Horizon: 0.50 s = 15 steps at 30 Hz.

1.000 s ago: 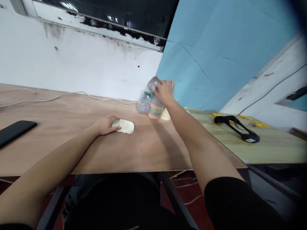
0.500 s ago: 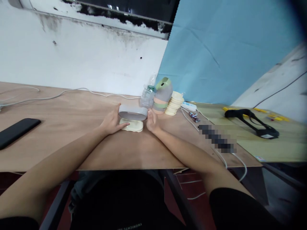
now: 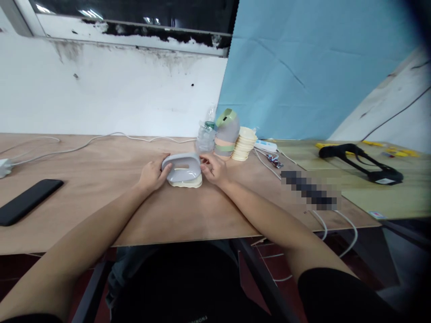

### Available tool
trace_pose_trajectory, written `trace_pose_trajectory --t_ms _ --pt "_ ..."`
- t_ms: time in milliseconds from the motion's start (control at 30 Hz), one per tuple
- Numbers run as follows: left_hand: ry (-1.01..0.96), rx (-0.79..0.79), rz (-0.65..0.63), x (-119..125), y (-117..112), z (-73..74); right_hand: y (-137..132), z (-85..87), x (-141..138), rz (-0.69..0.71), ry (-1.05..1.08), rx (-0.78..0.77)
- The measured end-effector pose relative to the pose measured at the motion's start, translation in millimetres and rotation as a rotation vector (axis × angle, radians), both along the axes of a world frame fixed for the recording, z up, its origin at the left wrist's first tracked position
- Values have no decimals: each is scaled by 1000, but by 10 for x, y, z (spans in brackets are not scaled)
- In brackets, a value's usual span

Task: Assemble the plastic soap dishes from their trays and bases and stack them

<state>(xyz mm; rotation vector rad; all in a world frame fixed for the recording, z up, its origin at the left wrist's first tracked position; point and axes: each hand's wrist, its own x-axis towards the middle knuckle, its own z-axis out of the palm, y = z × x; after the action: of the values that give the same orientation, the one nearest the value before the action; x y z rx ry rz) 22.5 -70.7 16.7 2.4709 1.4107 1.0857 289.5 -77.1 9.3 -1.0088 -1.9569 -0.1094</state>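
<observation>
A grey oval plastic shell (image 3: 183,176) is tilted with its hollow side towards me, and a slot shows through its far wall. My left hand (image 3: 154,172) grips its left end, thumb on the near rim. At the right end, my right hand (image 3: 214,169) pinches the rim with bent fingers. Just under the shell, a cream oval plastic piece (image 3: 185,184) lies on the table (image 3: 161,220), partly covered. Whether shell and cream piece touch, I cannot tell.
Behind my right hand stand a clear plastic bottle (image 3: 205,139), a stack of green, grey and peach shells (image 3: 227,134) and a stack of cream pieces (image 3: 244,143). A black phone (image 3: 30,201) lies left. Cables, a power strip (image 3: 266,146) and a black strapped frame (image 3: 362,163) are right.
The grey shell has tipped, so its inside and slot now show, and it has come lower over the cream piece. My left thumb has moved from the cream piece onto the shell.
</observation>
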Motion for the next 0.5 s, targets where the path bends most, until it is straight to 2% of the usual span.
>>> trace_pose_trajectory --t_ms 133,267,367,500 --pt "-104 -114 -40 60 40 -26 68 58 32 124 -174 150" --pt "-245 -286 -179 111 124 -81 53 89 -41 227 -417 110" --pt "-387 -395 -205 123 166 -103 19 100 -107 241 -445 86" --pt "-488 -473 -167 152 166 -96 -4 92 -145 246 -438 86"
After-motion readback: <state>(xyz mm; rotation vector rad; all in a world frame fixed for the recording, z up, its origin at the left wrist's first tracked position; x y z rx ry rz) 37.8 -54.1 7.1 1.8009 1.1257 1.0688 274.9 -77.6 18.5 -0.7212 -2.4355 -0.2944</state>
